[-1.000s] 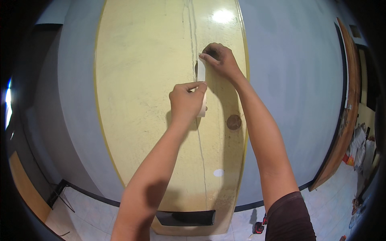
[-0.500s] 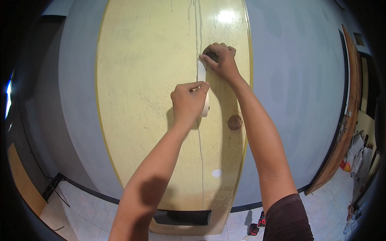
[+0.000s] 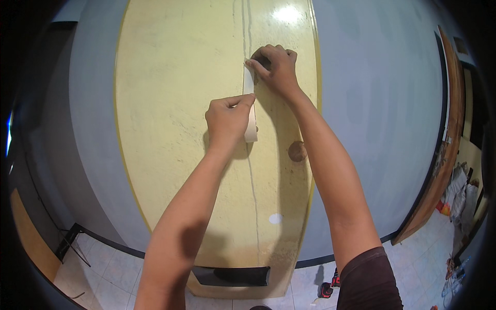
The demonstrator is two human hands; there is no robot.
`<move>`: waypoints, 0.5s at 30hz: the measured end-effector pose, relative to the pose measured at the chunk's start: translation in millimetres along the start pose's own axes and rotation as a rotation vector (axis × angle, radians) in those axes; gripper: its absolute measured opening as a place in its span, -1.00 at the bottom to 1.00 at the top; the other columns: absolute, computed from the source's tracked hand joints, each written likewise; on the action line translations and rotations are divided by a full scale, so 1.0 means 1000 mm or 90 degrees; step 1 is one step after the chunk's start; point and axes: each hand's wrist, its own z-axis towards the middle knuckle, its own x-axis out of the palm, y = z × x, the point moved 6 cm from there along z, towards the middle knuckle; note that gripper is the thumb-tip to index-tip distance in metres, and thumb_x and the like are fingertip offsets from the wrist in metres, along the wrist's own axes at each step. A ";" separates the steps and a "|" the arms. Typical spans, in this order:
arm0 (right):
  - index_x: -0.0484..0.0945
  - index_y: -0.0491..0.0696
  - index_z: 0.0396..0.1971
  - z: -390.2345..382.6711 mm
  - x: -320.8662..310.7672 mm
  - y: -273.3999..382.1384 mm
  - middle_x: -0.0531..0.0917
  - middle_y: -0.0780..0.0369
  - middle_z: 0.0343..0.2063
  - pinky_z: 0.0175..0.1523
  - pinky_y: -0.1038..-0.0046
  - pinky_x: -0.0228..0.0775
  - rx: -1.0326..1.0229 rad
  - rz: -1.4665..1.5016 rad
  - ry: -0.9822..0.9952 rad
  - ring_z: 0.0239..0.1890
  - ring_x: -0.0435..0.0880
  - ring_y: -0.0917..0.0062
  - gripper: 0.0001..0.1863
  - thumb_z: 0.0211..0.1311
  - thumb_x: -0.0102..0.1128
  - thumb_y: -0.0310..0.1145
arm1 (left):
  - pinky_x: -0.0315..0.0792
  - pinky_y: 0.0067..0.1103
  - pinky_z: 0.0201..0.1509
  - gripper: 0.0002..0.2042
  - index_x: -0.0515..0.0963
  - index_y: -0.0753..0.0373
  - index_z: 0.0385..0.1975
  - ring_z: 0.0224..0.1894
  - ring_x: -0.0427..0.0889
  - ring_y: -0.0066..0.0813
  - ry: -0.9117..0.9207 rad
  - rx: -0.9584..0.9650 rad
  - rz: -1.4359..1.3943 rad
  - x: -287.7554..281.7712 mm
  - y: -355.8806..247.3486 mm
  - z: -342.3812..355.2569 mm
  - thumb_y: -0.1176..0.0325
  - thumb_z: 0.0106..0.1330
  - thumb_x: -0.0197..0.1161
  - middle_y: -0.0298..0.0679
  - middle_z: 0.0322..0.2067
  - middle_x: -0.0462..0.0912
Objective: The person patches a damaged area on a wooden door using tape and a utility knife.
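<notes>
- At the upper end of the white strip (image 3: pixel 249 80), pinches with the right hand (image 3: pixel 278 68), thumb against fingertip, other fingers loosely curled.
- Lower down, grasps the same strip with the left hand (image 3: pixel 227 119), thumb and forefinger pressed together.
- Between both hands and just below the left, runs roughly upright before the yellow panel (image 3: pixel 170 103), beside the grey streak (image 3: pixel 253 199); can't tell about full contact.
- Seems light, thin and floppy, probably easy to crease or tear; best held lightly by ends or edges.
- Behind, the blue-grey wall (image 3: pixel 372 103).
</notes>
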 end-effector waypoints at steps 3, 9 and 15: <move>0.76 0.03 -0.35 0.001 -0.002 0.002 0.73 0.32 -0.37 0.20 0.20 0.13 0.000 -0.002 -0.004 -0.17 0.59 0.38 -0.78 0.29 0.47 -0.13 | 0.61 -0.48 -0.28 -0.63 0.82 0.40 -0.12 -0.43 0.72 -0.49 -0.006 0.006 0.025 0.000 0.003 0.005 0.14 0.40 0.43 -0.15 -0.37 0.81; 0.76 0.04 -0.36 0.002 0.000 0.003 0.74 0.35 -0.37 0.22 0.22 0.12 0.006 -0.011 -0.009 -0.16 0.60 0.42 -0.77 0.29 0.49 -0.12 | 0.62 -0.46 -0.33 -0.63 0.82 0.38 -0.12 -0.46 0.71 -0.48 -0.007 0.000 0.036 -0.002 0.005 0.010 0.13 0.41 0.42 -0.17 -0.39 0.79; 0.76 0.04 -0.36 0.001 0.000 0.003 0.73 0.37 -0.38 0.21 0.24 0.12 0.006 -0.031 -0.013 -0.16 0.60 0.44 -0.77 0.29 0.50 -0.10 | 0.60 -0.46 -0.39 -0.63 0.82 0.39 -0.16 -0.50 0.70 -0.48 -0.014 0.001 0.028 -0.001 0.012 0.013 0.12 0.41 0.41 -0.18 -0.44 0.77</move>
